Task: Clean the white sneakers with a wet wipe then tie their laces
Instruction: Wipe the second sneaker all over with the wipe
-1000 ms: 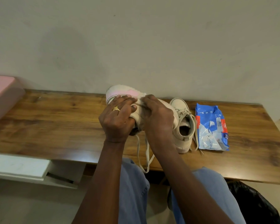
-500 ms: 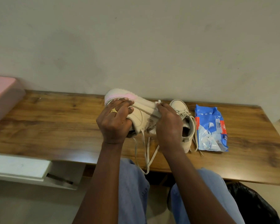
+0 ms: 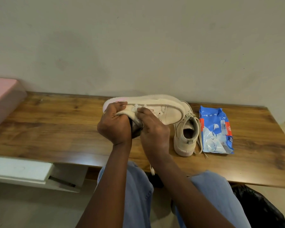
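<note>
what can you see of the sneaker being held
The held sneaker is off-white, leather-like, with a thick pale sole tinged pink at its left end. It is turned on its side, sole toward the wall, over the wooden table. The left hand grips its left end; the right hand holds a white wipe to its side. A lace dangles below.

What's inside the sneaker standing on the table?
The standing sneaker shows only a dark opening; nothing visibly sits in it. Its toe end is covered by the held sneaker, so deeper inside cannot be seen.
</note>
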